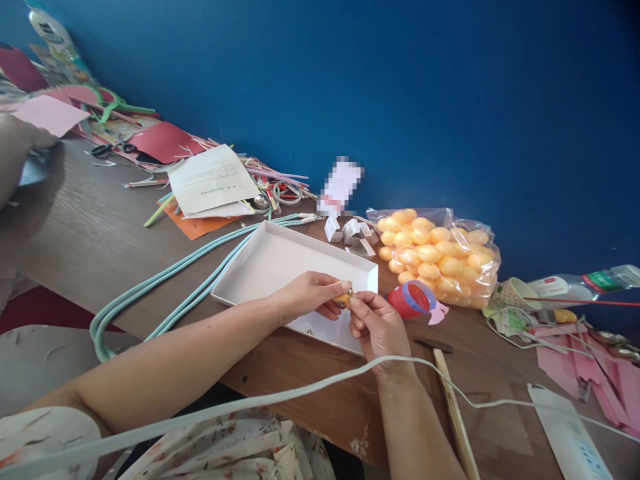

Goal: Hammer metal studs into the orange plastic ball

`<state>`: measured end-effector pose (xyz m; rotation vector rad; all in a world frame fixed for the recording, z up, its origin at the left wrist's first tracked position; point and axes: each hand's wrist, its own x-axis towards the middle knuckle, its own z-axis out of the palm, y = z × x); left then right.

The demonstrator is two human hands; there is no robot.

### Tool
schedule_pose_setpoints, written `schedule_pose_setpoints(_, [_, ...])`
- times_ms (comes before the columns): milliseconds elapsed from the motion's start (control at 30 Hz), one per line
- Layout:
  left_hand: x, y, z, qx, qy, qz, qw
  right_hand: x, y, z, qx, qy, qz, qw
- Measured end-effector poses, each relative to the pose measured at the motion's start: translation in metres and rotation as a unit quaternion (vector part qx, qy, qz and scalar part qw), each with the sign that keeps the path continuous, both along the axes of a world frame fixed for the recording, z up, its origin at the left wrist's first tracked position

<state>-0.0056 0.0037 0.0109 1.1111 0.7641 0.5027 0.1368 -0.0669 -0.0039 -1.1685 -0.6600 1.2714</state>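
Fingertips (343, 287) of the left hand (309, 293) and right hand (384, 328) are pinching narrowly around a small yellow, seemingly gold-topped piece (342, 302) over a shallow white cardboard tray (285, 259); this two-handed handling is probably calling next for steady grip.

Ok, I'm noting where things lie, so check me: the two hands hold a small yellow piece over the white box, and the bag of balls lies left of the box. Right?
Not quite: the head view shows the bag of balls right of the white box. The left hand and right hand do hold a small yellow piece over the box.
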Motion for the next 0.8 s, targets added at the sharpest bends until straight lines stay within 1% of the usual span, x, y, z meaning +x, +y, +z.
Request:
schedule_pose_setpoints(500, [-0.0009, 0.0005, -0.0004, -0.017, -0.007, -0.019, 1.0, 0.0006, -0.0012, 0.0023, 0.004, 0.03, 0.018, 0.999])
schedule_pose_setpoints(800, [-0.0008, 0.0007, -0.0004, -0.016, -0.007, -0.016, 1.0, 0.0018, -0.0005, 0.0006, 0.007, 0.051, 0.02, 0.998])
